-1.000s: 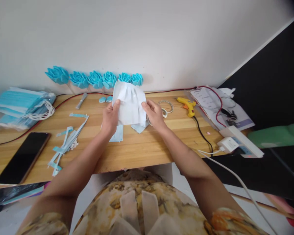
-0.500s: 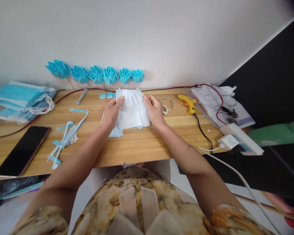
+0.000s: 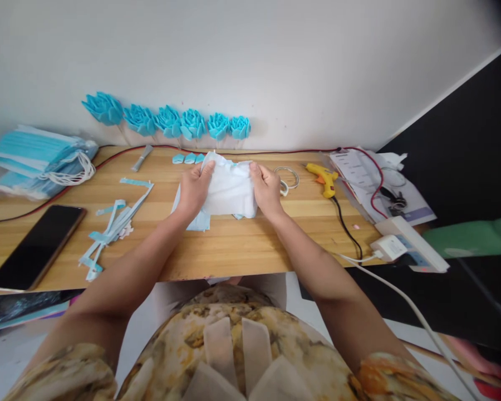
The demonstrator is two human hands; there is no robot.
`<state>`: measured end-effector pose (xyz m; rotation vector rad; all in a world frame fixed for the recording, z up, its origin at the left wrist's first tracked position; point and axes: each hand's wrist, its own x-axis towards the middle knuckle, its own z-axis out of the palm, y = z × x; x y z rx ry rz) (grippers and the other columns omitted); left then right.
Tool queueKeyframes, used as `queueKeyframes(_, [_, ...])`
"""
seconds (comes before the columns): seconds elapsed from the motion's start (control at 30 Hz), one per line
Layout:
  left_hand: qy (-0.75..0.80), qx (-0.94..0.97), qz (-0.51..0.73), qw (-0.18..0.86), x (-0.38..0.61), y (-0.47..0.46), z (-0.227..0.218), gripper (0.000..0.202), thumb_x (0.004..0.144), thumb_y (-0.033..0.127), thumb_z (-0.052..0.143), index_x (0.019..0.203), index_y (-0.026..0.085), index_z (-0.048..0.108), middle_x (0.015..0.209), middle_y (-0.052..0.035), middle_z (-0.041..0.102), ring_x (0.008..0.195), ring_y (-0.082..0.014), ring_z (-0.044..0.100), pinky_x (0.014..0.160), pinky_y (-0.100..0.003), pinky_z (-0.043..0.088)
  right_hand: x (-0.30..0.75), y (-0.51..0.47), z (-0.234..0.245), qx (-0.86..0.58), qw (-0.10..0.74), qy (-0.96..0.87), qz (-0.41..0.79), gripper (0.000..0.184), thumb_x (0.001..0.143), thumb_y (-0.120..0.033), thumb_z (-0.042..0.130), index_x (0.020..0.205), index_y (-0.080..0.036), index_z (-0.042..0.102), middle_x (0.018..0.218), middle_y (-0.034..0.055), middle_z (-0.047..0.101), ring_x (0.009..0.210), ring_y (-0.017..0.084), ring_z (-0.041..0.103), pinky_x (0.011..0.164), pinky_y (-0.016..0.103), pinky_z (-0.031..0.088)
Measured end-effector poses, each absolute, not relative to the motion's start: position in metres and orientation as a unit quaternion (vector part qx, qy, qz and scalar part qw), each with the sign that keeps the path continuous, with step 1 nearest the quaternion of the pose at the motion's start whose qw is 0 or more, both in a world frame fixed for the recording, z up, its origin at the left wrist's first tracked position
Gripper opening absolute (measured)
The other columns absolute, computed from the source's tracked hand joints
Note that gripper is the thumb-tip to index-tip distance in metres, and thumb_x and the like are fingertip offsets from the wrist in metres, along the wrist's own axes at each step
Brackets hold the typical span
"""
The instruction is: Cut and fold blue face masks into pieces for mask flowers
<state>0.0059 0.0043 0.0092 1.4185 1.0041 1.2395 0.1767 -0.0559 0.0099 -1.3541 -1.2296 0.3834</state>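
Between my two hands a white sheet of face mask fabric point(image 3: 230, 189) is stretched, its top edge sagging and creased. My left hand point(image 3: 195, 188) pinches its left edge, thumb on top. At the opposite edge my right hand point(image 3: 268, 188) is closed the same way. A light blue piece of mask fabric point(image 3: 199, 222) lies on the table below my left hand, partly covered. Just behind the sheet sit several small folded blue pieces point(image 3: 189, 159). A roll of tape and a ring point(image 3: 290, 177) rest right of my right hand.
Several blue fabric flowers point(image 3: 167, 121) stand along the wall. Masks in plastic point(image 3: 37, 159), a phone point(image 3: 37, 248) and cut strips point(image 3: 114, 228) lie left. On the right are a yellow glue gun point(image 3: 323, 178), papers point(image 3: 359, 170), a power strip point(image 3: 413, 242) and a green bottle point(image 3: 476, 236).
The top edge of the white sheet has dropped and creased between my hands. Both hands keep their hold. The view has shifted slightly.
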Motion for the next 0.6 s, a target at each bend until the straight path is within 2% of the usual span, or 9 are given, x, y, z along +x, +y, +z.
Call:
queueKeyframes(0.03, [0.410,0.584,0.512,0.479,0.006,0.005,0.009,0.042,0.093,0.049,0.067,0.067,0.021,0.050,0.061,0.0021,0.046,0.062,-0.0127,0.044,0.052,-0.024,0.031,0.178,-0.055,0.009,-0.575,0.594,-0.535,0.176,0.061,0.092,-0.074,0.048,0.063,-0.023,0.033,0.062,-0.0041,0.030,0.061,0.011,0.032,0.059,0.029,0.029])
queueKeyframes(0.1, [0.405,0.588,0.521,0.468,0.006,0.005,0.008,0.042,0.093,0.049,0.066,0.067,0.020,0.051,0.061,0.0018,0.047,0.061,-0.0128,0.044,0.052,-0.024,0.032,0.180,-0.054,0.008,-0.556,0.591,-0.550,0.198,0.054,0.091,-0.071,0.053,0.069,-0.022,0.047,0.066,-0.0033,0.043,0.065,0.012,0.040,0.062,0.028,0.033])
queueKeyframes(0.17, [0.400,0.594,0.521,0.464,0.006,0.004,0.006,0.043,0.092,0.051,0.067,0.066,0.020,0.052,0.061,0.0014,0.047,0.060,-0.0128,0.043,0.051,-0.025,0.032,0.181,-0.054,0.006,-0.546,0.585,-0.562,0.208,0.047,0.088,-0.069,0.060,0.086,-0.022,0.062,0.078,-0.0012,0.058,0.072,0.013,0.049,0.067,0.027,0.039])
queueKeyframes(0.23, [0.398,0.602,0.515,0.463,0.008,0.002,0.004,0.045,0.090,0.053,0.068,0.064,0.020,0.053,0.060,0.0012,0.047,0.059,-0.0128,0.042,0.051,-0.025,0.031,0.182,-0.054,0.006,-0.553,0.578,-0.566,0.199,0.047,0.086,-0.070,0.062,0.092,-0.023,0.065,0.083,-0.0003,0.062,0.076,0.014,0.052,0.071,0.027,0.042])
queueKeyframes(0.27, [0.396,0.607,0.509,0.465,0.008,0.000,0.004,0.045,0.088,0.054,0.069,0.063,0.020,0.053,0.060,0.0010,0.048,0.059,-0.0128,0.042,0.051,-0.025,0.031,0.182,-0.054,0.006,-0.563,0.575,-0.563,0.189,0.047,0.086,-0.070,0.062,0.085,-0.023,0.063,0.078,-0.0009,0.059,0.074,0.014,0.050,0.069,0.027,0.041])
queueKeyframes(0.33, [0.388,0.619,0.489,0.476,0.010,-0.004,0.004,0.044,0.084,0.055,0.072,0.064,0.019,0.057,0.062,0.0006,0.050,0.060,-0.0132,0.043,0.053,-0.026,0.033,0.183,-0.054,0.007,-0.583,0.573,-0.550,0.170,0.055,0.088,-0.072,0.058,0.067,-0.022,0.049,0.065,-0.0029,0.044,0.066,0.012,0.041,0.064,0.027,0.036])
queueKeyframes(0.43, [0.379,0.637,0.452,0.497,0.011,-0.008,0.006,0.037,0.077,0.053,0.077,0.071,0.018,0.066,0.067,0.0005,0.055,0.063,-0.0139,0.046,0.056,-0.026,0.036,0.184,-0.054,0.008,-0.594,0.593,-0.520,0.161,0.064,0.088,-0.076,0.054,0.061,-0.023,0.030,0.062,-0.0035,0.027,0.062,0.011,0.029,0.059,0.029,0.028])
queueKeyframes(0.6, [0.369,0.660,0.442,0.482,0.012,-0.008,0.005,0.035,0.080,0.049,0.075,0.068,0.019,0.063,0.065,0.0022,0.051,0.064,-0.0127,0.044,0.057,-0.025,0.035,0.187,-0.048,0.005,-0.577,0.639,-0.465,0.206,0.065,0.087,-0.080,0.052,0.063,-0.023,0.031,0.065,-0.0029,0.025,0.062,0.011,0.027,0.057,0.028,0.027])
